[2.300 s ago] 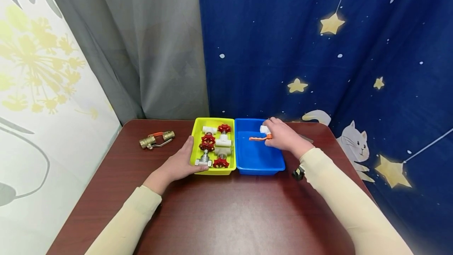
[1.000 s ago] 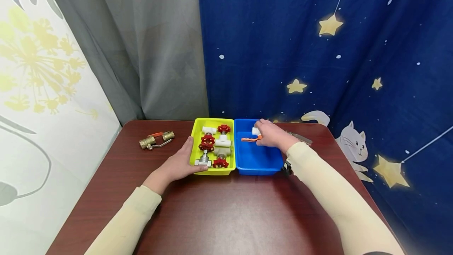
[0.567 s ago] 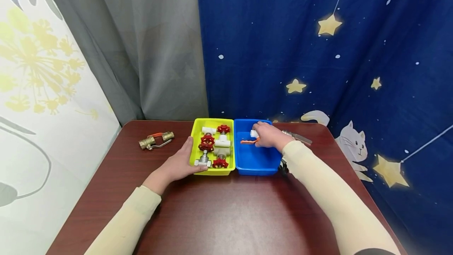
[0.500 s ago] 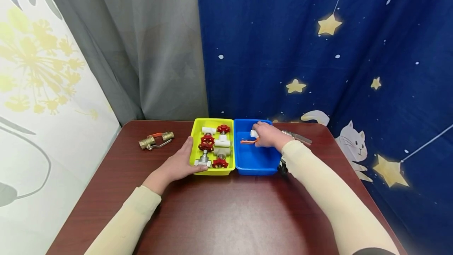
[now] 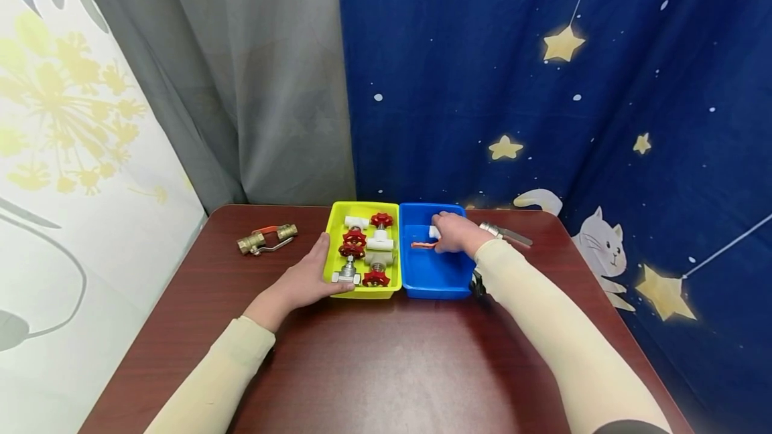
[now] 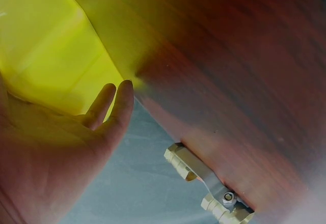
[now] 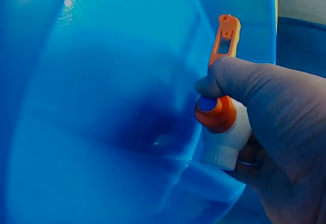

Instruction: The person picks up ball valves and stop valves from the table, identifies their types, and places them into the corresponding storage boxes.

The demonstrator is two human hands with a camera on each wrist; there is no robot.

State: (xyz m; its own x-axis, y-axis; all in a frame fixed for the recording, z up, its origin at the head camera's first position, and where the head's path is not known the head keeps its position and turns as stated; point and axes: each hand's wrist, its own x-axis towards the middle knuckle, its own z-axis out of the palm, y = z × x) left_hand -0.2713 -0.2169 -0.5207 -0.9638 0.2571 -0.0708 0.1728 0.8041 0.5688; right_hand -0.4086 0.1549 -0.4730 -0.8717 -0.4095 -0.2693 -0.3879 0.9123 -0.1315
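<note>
My right hand (image 5: 456, 233) is inside the blue bin (image 5: 437, 292), low over its floor. It grips a white plastic ball valve (image 7: 223, 141) with an orange lever; the thumb presses by the lever's base in the right wrist view. The fingers hide part of the valve body. My left hand (image 5: 304, 276) rests along the left wall of the yellow bin (image 5: 364, 293), its fingers straight and the thumb across the front corner. Several gate valves with red handwheels (image 5: 352, 243) lie in two columns in that bin, with a silver metal valve (image 5: 346, 273) by the thumb.
On the table's left lies a pair of brass ball valves (image 5: 265, 240), one with a red lever. A metal ball valve (image 5: 505, 233) with a long grey lever sits right of the blue bin. The bins stand side by side near the table's (image 5: 386, 353) back edge, before curtains.
My right hand has moved left and down into the blue bin with the white ball valve, uncovering the metal valve at the right. The left hand has stayed on the yellow bin.
</note>
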